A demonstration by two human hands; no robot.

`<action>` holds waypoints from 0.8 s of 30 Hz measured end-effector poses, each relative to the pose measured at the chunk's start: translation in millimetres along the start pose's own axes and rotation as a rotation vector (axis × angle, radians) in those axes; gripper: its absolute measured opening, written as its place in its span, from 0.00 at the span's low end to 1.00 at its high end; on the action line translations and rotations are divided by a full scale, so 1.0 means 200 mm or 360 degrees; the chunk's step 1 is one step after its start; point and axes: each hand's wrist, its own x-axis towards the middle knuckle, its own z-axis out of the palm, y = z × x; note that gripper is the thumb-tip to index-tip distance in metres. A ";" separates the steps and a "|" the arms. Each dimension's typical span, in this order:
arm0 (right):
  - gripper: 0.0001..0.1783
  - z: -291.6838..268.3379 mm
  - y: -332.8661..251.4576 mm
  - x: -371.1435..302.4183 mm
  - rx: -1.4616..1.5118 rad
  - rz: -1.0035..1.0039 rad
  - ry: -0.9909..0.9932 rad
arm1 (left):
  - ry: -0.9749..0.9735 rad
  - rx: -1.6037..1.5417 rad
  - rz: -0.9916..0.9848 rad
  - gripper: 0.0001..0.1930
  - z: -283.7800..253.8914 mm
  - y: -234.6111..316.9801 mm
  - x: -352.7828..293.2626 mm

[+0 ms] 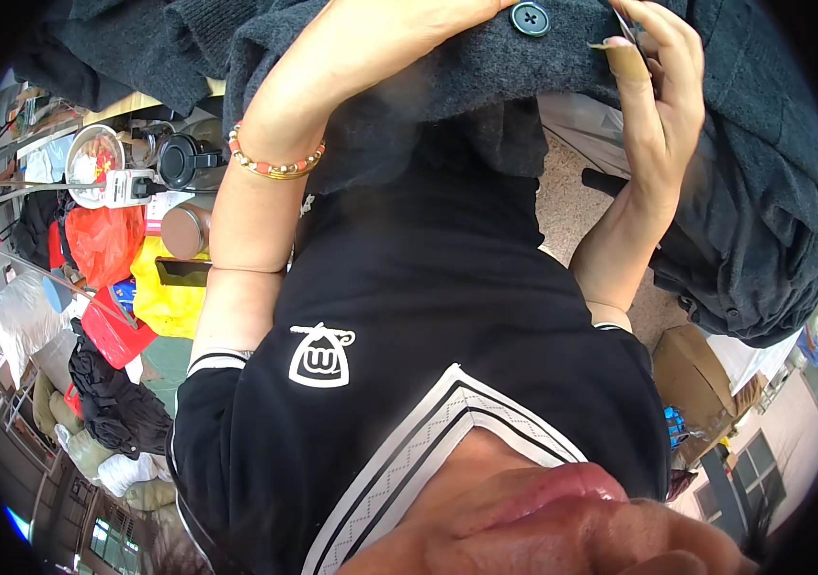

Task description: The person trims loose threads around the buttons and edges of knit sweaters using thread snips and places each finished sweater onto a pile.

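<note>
A dark grey knitted garment stretches across the top of the head view, with a round dark button near its upper edge. My left hand rests over this knit, one finger reaching beside the button. The upper picture edge cuts off its other fingers, so its grip is hidden. To the right of the button, my right hand is closed around a thin, pointed metal blade. Most of that tool is hidden in the fingers. A tan wrap covers the right thumb, which lies by the garment's edge.
More dark knitwear is heaped at the right, above a cardboard box. On the left are a power strip, a clear round container, a lidded jar, a red plastic bag and a yellow bag.
</note>
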 end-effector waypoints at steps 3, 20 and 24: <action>0.18 -0.03 -0.08 0.00 -0.0157 -0.0203 0.0009 | 0.0042 0.0045 0.0037 0.10 0.00 -0.02 0.00; 0.23 0.00 -0.07 -0.02 0.0226 -0.0105 -0.0240 | -0.0183 -0.0510 -0.0088 0.09 0.01 -0.02 -0.02; 0.23 0.00 -0.07 -0.01 0.0275 -0.0125 -0.0250 | -0.0230 -0.0772 -0.0127 0.09 0.00 -0.06 -0.02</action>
